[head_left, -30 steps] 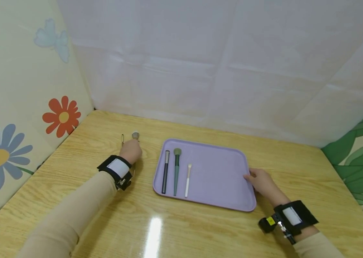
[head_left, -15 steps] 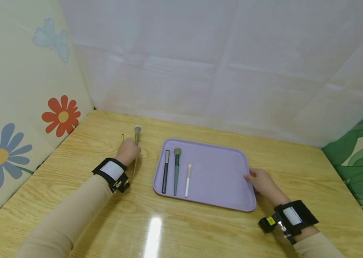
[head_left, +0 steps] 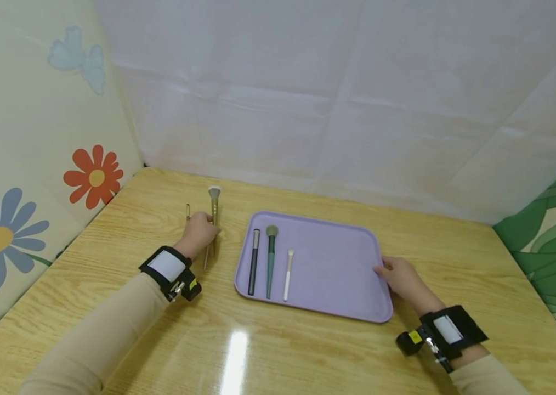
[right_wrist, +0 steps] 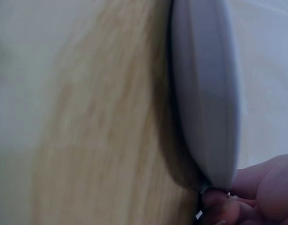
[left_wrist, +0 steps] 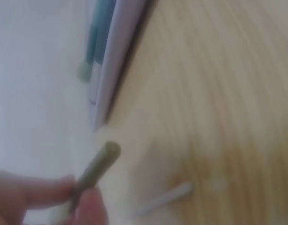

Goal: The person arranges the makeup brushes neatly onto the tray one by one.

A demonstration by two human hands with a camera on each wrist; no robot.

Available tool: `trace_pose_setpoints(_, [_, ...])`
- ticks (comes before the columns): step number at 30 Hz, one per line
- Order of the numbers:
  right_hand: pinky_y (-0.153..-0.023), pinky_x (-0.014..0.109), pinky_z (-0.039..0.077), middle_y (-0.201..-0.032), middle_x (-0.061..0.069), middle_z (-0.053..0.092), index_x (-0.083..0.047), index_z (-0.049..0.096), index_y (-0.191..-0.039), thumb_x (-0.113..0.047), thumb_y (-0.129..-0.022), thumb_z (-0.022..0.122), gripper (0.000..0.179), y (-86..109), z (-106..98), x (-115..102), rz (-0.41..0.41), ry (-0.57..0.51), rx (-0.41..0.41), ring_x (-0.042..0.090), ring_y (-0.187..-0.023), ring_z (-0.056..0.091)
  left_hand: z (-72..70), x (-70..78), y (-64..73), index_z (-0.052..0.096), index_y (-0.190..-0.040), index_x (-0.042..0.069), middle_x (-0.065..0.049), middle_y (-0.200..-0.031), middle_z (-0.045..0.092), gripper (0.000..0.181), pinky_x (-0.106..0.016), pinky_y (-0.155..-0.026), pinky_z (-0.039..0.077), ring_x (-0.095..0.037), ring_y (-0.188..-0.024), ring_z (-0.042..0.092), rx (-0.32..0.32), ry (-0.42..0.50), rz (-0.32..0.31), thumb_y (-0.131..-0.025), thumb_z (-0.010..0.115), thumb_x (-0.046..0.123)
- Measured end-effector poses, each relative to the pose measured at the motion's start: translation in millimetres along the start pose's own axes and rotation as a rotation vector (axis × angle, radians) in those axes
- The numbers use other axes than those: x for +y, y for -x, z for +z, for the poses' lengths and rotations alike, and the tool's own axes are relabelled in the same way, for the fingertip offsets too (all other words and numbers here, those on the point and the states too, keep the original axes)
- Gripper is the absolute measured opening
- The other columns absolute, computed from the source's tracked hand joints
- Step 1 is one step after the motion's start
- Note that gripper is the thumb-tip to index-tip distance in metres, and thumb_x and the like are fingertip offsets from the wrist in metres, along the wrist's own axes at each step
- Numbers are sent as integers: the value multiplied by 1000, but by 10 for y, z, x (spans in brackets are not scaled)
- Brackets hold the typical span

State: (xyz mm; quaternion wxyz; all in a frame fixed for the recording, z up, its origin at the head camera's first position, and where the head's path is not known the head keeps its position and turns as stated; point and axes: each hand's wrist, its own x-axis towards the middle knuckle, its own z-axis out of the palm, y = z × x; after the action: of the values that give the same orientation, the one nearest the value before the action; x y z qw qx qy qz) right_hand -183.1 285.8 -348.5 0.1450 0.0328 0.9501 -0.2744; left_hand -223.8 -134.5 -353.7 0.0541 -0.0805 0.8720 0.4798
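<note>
My left hand (head_left: 199,233) pinches a makeup brush (head_left: 215,204) between thumb and fingers, left of the purple tray (head_left: 334,269). Its pale bristles point toward the back, and in the left wrist view its olive-gold handle (left_wrist: 102,161) sticks out past the fingertips, above the table. Below it lies another brush, its thin pale handle (left_wrist: 167,198) partly hidden. A slim gold tip (head_left: 188,210) shows behind the left hand. At the tray's right edge, my right hand (head_left: 401,277) grips the rim, thumb on top; the right wrist view has fingers under the rim (right_wrist: 214,117).
Side by side at the tray's left lie a black-handled brush (head_left: 254,263), a green brush (head_left: 270,260) and a small white-handled brush (head_left: 288,277). The wooden table (head_left: 307,356) meets a white cloth backdrop (head_left: 317,109) behind. A flowered panel (head_left: 16,137) stands at the left.
My left hand has lifted the makeup brush and shifted slightly; the brush's bristles now reach further back and its handle shows below the hand. The right hand and tray stay in place.
</note>
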Motion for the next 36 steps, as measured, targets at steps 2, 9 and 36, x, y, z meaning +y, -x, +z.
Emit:
trace_pose_setpoints(2, [-74, 40, 54, -124, 35, 53, 19, 38, -136, -11, -103, 44, 45, -1, -3, 0, 1, 1, 2, 31, -95, 58, 7, 6, 10, 48, -125, -19, -31, -114, 56, 38, -24, -60, 46, -18, -72, 52, -7, 40, -10, -94, 57, 2])
trace_pose_setpoints(9, [-72, 38, 54, -123, 35, 53, 19, 37, -136, -11, -103, 44, 45, -4, -8, 0, 16, 8, 2, 31, -93, 58, 22, 11, 44, 57, -113, -19, -18, -92, 59, 28, -18, -52, 41, -11, -60, 48, 0, 104, 20, -93, 59, 0])
trace_pose_setpoints(36, [-79, 44, 54, -126, 37, 51, 20, 36, -136, -12, -103, 45, 47, 25, -21, 16, -11, 24, -2, 34, -99, 58, 158, 95, 187, 58, -107, -16, -14, -87, 59, 20, -26, -65, 56, -12, -66, 55, -49, 230, 35, -91, 62, -5])
